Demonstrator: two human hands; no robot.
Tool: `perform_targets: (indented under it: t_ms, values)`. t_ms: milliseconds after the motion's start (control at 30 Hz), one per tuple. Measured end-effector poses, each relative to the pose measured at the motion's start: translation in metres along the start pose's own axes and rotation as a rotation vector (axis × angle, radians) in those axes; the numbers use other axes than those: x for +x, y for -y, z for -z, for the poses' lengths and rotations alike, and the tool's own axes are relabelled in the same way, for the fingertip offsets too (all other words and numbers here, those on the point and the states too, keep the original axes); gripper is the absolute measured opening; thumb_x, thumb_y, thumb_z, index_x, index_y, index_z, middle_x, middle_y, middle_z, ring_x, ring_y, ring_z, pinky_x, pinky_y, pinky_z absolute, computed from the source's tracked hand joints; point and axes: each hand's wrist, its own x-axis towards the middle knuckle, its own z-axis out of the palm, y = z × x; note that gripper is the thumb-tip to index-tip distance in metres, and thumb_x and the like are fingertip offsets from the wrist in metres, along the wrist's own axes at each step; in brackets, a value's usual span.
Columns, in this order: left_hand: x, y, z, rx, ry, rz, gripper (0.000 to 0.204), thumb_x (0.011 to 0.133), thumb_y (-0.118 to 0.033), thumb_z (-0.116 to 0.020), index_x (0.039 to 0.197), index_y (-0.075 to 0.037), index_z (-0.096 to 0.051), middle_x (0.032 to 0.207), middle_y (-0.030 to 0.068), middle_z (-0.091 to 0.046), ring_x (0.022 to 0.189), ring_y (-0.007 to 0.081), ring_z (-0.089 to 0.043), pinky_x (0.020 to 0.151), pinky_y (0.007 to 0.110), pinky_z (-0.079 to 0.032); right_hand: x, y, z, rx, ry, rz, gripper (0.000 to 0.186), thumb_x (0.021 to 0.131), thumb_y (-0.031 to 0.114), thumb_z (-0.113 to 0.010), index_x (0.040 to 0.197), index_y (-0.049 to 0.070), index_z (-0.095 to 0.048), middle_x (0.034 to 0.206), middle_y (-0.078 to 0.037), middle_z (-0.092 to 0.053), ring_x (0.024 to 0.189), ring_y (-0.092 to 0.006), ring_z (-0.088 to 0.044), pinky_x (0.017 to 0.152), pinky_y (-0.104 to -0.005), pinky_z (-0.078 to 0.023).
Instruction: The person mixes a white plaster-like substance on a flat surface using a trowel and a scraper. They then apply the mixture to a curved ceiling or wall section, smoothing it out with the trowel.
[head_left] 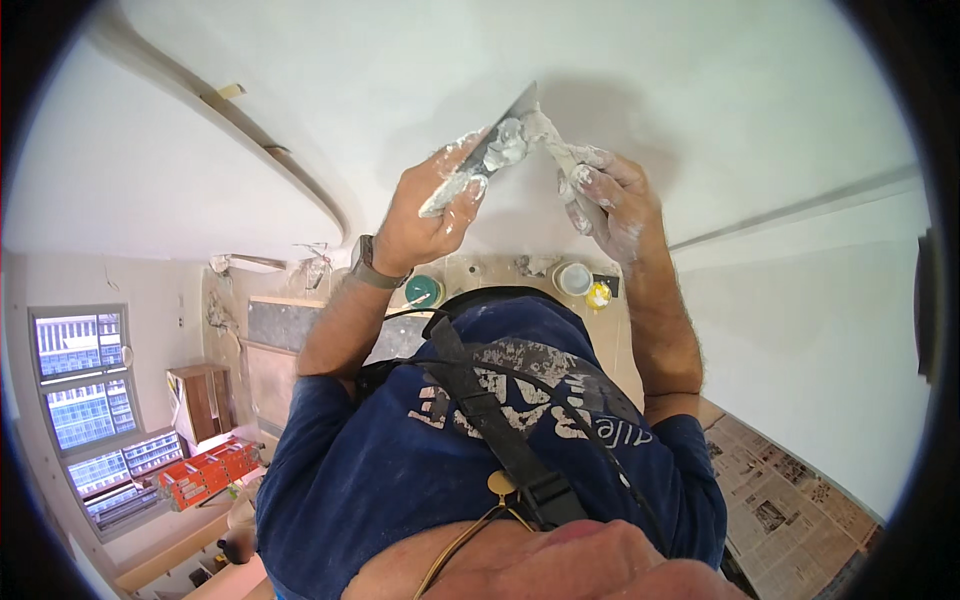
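In front of the pale wall surface (720, 110), both hands are raised. My left hand (430, 210) grips a wide metal scraper blade (500, 138), which is tilted diagonally and carries a lump of wet white paste (508, 145). My right hand (615, 200) is closed round a narrower, paste-coated putty knife (570, 170), whose tip meets the wide blade near its top. White smears cover fingers on both hands.
Below are a green tub (423, 290), a white tub (573, 279) and a yellow container (598, 294). Newspaper sheets (770, 490) lie at lower right. At left are a window (85, 410), a wooden cabinet (195, 400) and a red ladder-like object (210, 470).
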Motion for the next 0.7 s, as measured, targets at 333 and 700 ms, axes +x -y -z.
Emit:
perform_targets:
  t_ms: [333,700]
  values:
    - [-0.031,0.029,0.005,0.388,0.022,0.026,0.014,0.079,-0.002,-0.043,0.090,0.004,-0.049,0.073,0.0170,-0.056,0.063,0.0313,-0.053,0.061,0.040,-0.040,-0.016,0.099,0.012,0.100,-0.237,0.494,0.027,0.082,0.012,-0.047,0.103,-0.005,-0.050,0.076,-0.010,-0.056,0.052,-0.0129,-0.048,0.044,-0.0219,-0.037]
    - [-0.025,0.018,-0.016,-0.141,-0.278,0.268,0.027,0.089,-0.016,-0.042,0.099,0.007,-0.050,0.084,0.0085,-0.056,0.073,0.0171,-0.051,0.064,0.029,-0.041,0.017,0.369,0.065,-0.294,-0.778,1.412,0.019,0.083,0.008,-0.049,0.096,-0.004,-0.055,0.072,-0.002,-0.053,0.060,-0.0074,-0.046,0.050,-0.0204,-0.038]
